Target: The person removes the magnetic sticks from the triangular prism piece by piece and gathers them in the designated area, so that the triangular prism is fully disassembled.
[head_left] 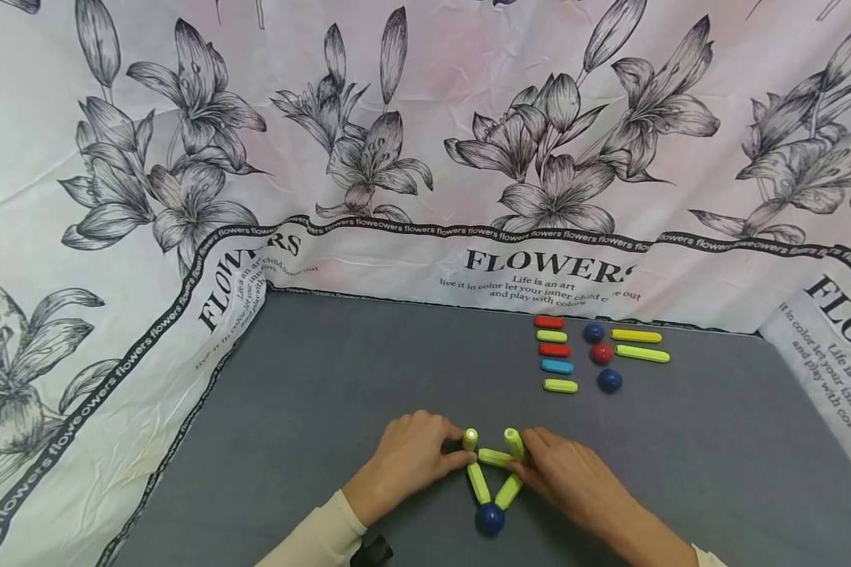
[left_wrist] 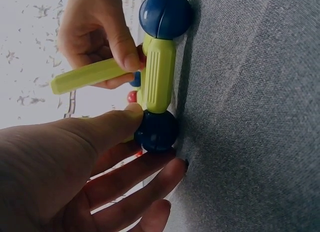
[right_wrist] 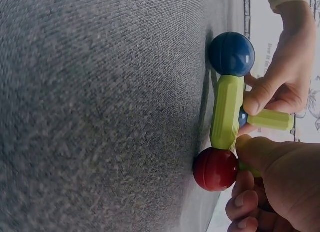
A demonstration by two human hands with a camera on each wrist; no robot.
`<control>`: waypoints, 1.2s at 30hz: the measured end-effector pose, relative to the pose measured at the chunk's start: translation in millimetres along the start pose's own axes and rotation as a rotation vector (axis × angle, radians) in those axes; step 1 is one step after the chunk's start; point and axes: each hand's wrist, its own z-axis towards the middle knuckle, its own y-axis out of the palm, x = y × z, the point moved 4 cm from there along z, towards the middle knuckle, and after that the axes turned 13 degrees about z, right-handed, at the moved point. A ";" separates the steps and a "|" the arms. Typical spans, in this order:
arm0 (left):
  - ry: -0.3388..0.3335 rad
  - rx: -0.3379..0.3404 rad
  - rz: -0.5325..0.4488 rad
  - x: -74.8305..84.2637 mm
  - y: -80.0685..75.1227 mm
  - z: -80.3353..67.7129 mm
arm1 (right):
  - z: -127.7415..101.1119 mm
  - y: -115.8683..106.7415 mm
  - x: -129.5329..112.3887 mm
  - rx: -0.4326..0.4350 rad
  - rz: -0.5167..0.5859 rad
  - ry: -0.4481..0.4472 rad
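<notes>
A triangle of yellow-green magnetic sticks and balls lies on the grey surface, with a blue ball at its near corner. My left hand pinches another blue ball at the left corner, from which a short yellow-green stick rises. At the right corner is a red ball. There my right hand pinches the lower end of a second raised yellow-green stick, which leans slightly. A crossing stick joins the two far corners.
Behind the hands to the right, short red, yellow-green and blue sticks lie in a column. Beside them are two blue balls, a red ball and two longer yellow sticks. A flower-printed cloth borders the surface.
</notes>
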 end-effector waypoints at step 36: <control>-0.004 -0.003 -0.024 -0.8 1.3 0.7 | -15.6 -26.8 31.1 0.004 0.075 0.168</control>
